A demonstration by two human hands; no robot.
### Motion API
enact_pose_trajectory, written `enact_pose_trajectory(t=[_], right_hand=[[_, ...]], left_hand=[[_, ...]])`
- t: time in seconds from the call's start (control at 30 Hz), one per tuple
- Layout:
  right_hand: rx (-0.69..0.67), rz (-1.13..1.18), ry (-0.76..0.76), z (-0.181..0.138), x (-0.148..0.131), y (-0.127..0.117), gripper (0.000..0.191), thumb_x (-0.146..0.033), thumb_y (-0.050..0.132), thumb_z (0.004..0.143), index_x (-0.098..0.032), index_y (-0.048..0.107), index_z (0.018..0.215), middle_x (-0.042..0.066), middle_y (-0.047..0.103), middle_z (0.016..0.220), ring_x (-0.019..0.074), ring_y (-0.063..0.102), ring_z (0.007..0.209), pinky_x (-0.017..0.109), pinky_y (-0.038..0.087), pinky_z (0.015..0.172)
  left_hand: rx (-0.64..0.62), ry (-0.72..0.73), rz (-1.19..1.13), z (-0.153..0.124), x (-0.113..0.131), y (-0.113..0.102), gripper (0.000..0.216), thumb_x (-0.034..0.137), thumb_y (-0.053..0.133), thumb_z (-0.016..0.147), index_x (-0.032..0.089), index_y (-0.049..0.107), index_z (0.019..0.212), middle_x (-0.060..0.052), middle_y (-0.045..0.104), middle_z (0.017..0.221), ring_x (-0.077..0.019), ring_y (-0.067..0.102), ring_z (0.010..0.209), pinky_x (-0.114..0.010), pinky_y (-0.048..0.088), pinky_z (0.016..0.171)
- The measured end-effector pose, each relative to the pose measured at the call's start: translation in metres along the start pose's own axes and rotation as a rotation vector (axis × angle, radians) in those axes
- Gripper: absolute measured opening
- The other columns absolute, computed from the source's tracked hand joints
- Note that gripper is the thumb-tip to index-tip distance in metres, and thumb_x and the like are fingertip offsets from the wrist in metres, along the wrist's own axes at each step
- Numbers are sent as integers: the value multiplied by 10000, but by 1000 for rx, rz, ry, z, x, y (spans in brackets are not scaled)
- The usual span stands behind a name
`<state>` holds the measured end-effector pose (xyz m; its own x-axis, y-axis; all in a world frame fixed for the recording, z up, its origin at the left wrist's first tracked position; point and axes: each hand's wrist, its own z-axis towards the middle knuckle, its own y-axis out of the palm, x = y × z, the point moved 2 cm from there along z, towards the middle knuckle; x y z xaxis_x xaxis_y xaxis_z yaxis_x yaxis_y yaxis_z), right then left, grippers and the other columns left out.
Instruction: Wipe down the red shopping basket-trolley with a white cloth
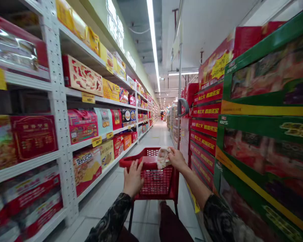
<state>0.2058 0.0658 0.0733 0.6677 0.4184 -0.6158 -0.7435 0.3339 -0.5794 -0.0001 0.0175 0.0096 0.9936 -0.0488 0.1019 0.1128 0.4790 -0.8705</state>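
Running the length of the aisle, white shelving lined one side, stocked on every tier with boxed gift packs in red, yellow and cream, each tier edged with yellow price tags. Opposite stood stacked cartons, green ones nearest and red ones behind, piled well above head height. Between the two lay a pale tiled floor, reaching far down the aisle under a long ceiling light strip. Next in size was the red shopping cart, a mesh plastic basket on a dark frame, positioned directly ahead of the person and mid-aisle; what showed of its inside looked bare, though the bottom was hidden, so by that judgement collecting goods had hardly begun, and the shelves appeared untouched. The left hand rested on the near rim of the cart, fingers spread upward and loosely curled over the edge, forearm in a dark patterned sleeve extended forward. The right hand was raised slightly higher at the cart's right corner, its grip closed around a crumpled pale cloth or wrapper, which sat just above the rim; its exact material could not be told. A small red figure stood far off at the aisle's end.
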Motion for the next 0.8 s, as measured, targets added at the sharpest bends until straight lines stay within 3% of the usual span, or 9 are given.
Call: enact_pose_trajectory(t=[0.1, 0.2, 0.33, 0.4, 0.5, 0.63, 0.7, 0.8], right_hand=[[-20, -193, -8, 1, 7, -3, 325, -83, 443, 764, -189, 648, 994, 53, 683, 936, 169, 609, 872, 233, 425, 765], [-8, -296, -126, -10, 5, 13, 267, -118, 459, 794, -200, 674, 927, 70, 672, 949, 198, 581, 919, 295, 415, 839], [143, -350, -396, -39, 0, 49, 375, -126, 468, 796, -203, 602, 1138, 82, 533, 1259, 250, 415, 1180, 406, 314, 1010], [182, -368, -461, -49, 7, 57, 464, -89, 464, 767, -193, 557, 1209, 78, 468, 1333, 264, 346, 1240, 435, 286, 1037], [227, -393, -440, -51, 30, 46, 490, -38, 434, 732, -190, 592, 1170, 77, 486, 1311, 263, 363, 1224, 439, 308, 1026], [369, -431, -224, -41, 54, 16, 455, -41, 415, 731, -161, 632, 1113, 124, 503, 1269, 280, 401, 1184, 457, 331, 1000], [377, -418, -174, -40, 49, 15, 421, -58, 424, 740, -139, 644, 1090, 145, 516, 1246, 283, 419, 1163, 449, 341, 992], [274, -365, -318, -46, 22, 36, 375, -107, 469, 766, -168, 640, 1094, 113, 544, 1226, 260, 431, 1148, 419, 334, 1004]], left_hand=[[17, -1, -10, 1, 0, -1, 647, 168, 451, 710, 214, 366, 1350, -88, 360, 1432, -229, 300, 1322, -504, 218, 1062], [32, -40, -26, 7, -1, -3, 615, 217, 459, 737, 183, 368, 1344, -101, 366, 1426, -230, 312, 1313, -493, 221, 1068], [-10, -99, -44, 16, -11, -5, 585, 356, 420, 799, 140, 359, 1339, -132, 312, 1451, -260, 245, 1347, -578, 176, 1059], [-40, -88, -49, 17, -18, -5, 578, 378, 402, 809, 140, 366, 1335, -133, 329, 1442, -262, 256, 1343, -606, 146, 1056], [-44, -48, -45, 15, -26, -6, 572, 360, 416, 798, 173, 372, 1337, -114, 355, 1431, -252, 285, 1331, -603, 127, 1064], [-24, -11, -33, 10, -19, -5, 582, 320, 445, 774, 199, 373, 1339, -100, 374, 1423, -254, 292, 1328, -592, 147, 1066], [-20, -3, -39, 9, -11, -5, 585, 300, 454, 765, 198, 378, 1336, -100, 379, 1420, -252, 292, 1327, -584, 153, 1070], [-18, 0, -57, 8, 0, -5, 567, 303, 454, 766, 193, 399, 1320, -99, 392, 1412, -248, 291, 1327, -574, 152, 1076]])
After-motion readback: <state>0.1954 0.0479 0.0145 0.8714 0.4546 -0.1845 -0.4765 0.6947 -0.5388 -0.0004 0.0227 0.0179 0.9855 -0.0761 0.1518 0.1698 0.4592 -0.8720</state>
